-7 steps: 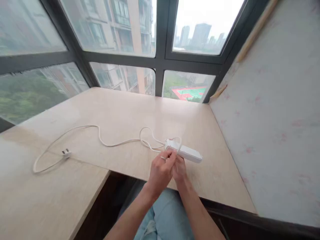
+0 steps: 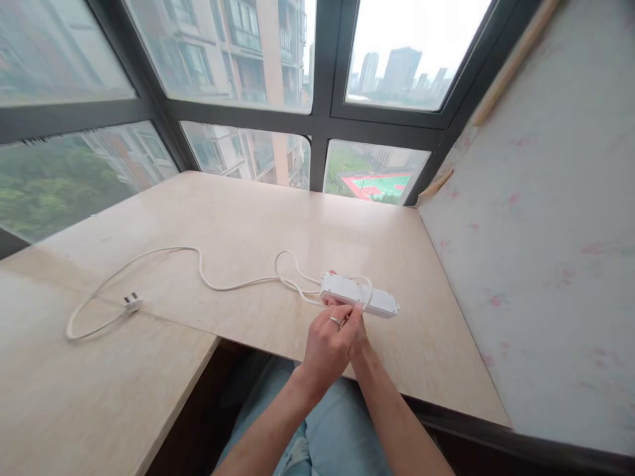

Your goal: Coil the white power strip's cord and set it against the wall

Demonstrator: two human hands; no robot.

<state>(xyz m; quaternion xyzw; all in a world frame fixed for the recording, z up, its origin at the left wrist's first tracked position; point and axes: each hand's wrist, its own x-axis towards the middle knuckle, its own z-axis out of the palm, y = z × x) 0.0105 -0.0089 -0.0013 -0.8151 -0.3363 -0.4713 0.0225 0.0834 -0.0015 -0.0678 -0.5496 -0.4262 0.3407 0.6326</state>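
Note:
A white power strip (image 2: 381,303) is held just above the near part of the counter, screw dots showing on its upward face. My right hand (image 2: 361,340) grips its left end from below; most of that hand is hidden behind my left. Pinched between the fingertips of my left hand (image 2: 330,340), which wears a ring, is the white power cord (image 2: 370,291). The cord makes a turn over the strip. From the strip's left end it forms a small loop, then runs left across the counter to a plug (image 2: 131,302) with its prongs up.
The pale marble-look counter (image 2: 238,218) bends around a cut-out corner above my legs. Dark-framed windows (image 2: 317,119) rise along the back and left. A wall with flowered paper (image 2: 536,251) borders the right, its edging torn near the window.
My left hand has shifted right and slightly down with the pinched cord, and the cord's turn over the strip has moved right. The strip has moved a little left, and more of its upper face shows.

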